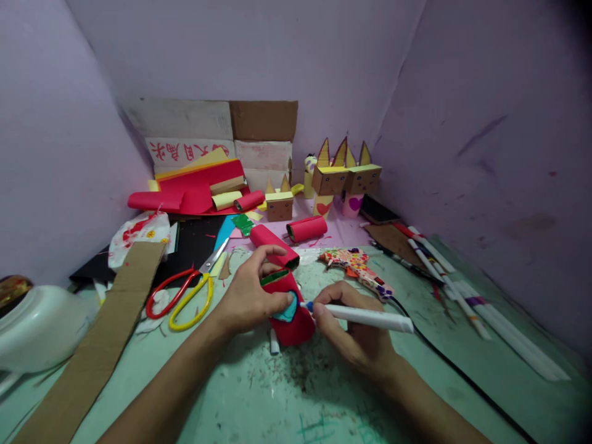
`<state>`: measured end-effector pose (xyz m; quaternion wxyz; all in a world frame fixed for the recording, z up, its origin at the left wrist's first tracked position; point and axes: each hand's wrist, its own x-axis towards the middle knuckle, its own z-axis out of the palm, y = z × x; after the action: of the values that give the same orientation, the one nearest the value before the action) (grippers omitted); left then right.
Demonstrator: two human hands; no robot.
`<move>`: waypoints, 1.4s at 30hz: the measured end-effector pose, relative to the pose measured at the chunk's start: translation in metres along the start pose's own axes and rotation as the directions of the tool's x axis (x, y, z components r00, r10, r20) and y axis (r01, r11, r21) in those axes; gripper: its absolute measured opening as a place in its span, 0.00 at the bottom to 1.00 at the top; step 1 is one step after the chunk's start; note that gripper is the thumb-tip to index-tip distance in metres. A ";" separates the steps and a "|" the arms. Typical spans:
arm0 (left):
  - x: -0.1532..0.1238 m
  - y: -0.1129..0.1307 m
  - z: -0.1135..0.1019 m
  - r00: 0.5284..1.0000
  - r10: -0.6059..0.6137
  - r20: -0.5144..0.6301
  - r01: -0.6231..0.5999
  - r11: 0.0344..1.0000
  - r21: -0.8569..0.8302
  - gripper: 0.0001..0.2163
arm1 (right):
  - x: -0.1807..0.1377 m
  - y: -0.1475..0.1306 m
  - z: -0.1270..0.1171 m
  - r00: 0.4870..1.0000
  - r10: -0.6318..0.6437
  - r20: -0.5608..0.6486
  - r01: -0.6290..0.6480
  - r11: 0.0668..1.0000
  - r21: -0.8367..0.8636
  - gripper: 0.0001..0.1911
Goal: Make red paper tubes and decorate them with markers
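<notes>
My left hand (247,293) grips a red paper-covered tube (298,330), and its thumb presses on a light blue paper piece (289,311) with a dark outline on the tube's side. Held like a pen in my right hand (354,327) is a white marker (374,317); its blue tip end is at the right edge of the blue piece. A small white cylinder (274,342), perhaps the marker's cap, lies just below the tube. Beyond my left fingers is another red tube (272,242), and a third red tube (307,229) rests farther back.
Red-and-yellow-handled scissors (192,290) and a cardboard strip (99,333) lie left. A patterned glue gun (358,268) with a black cable (462,376) sits right, near several markers (462,308). Cardboard-headed figures (330,182) and red paper (203,185) stand behind.
</notes>
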<state>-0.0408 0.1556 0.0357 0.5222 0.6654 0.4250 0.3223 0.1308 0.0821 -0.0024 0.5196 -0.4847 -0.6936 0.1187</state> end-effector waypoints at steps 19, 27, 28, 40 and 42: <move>-0.001 0.000 -0.001 1.000 -0.009 0.002 0.009 0.999 -0.041 0.26 | -0.005 0.003 0.002 0.990 0.137 -0.041 -0.120 0.952 0.282 0.05; -0.004 0.015 -0.012 0.999 -0.012 -0.048 0.005 0.990 -0.144 0.29 | 0.004 0.010 0.007 0.837 0.381 0.394 -0.531 0.387 0.754 0.26; -0.005 0.015 -0.013 0.999 0.001 -0.039 -0.007 0.989 -0.149 0.30 | 0.004 0.011 0.008 0.804 0.340 0.488 -0.586 0.317 0.746 0.29; -0.002 -0.006 -0.016 0.951 0.231 -0.204 -0.294 0.881 -0.371 0.29 | 0.012 0.017 0.011 0.790 0.410 0.456 -0.529 0.079 0.845 0.23; -0.002 -0.004 -0.017 0.944 0.182 -0.277 -0.276 0.894 -0.352 0.23 | 0.014 0.021 0.012 0.813 0.428 0.395 -0.482 0.113 0.869 0.21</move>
<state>-0.0580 0.1610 0.0361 0.5466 0.5517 0.3307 0.5362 0.1321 0.1081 -0.0134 0.6224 -0.2627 -0.3107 0.6686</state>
